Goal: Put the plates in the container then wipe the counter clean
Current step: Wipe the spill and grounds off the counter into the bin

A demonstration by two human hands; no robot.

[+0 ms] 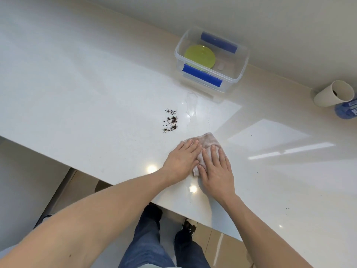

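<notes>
A pale pinkish cloth (209, 143) lies flat on the white counter (87, 105) near its front edge. My left hand (183, 159) and my right hand (216, 171) both press flat on the cloth, fingers extended, side by side. A patch of dark crumbs (171, 120) sits on the counter just beyond and left of the cloth. A small wet smear (191, 105) glistens beside the crumbs. Farther back stands a clear plastic container (239, 74) with blue clip handles, and a yellow-green plate (200, 56) lies inside it.
A beige cup (328, 93) lies on its side at the far right, next to a blue bottle (347, 111). A few stray specks (287, 208) dot the counter at right. The counter's front edge runs diagonally, with my legs and the floor below.
</notes>
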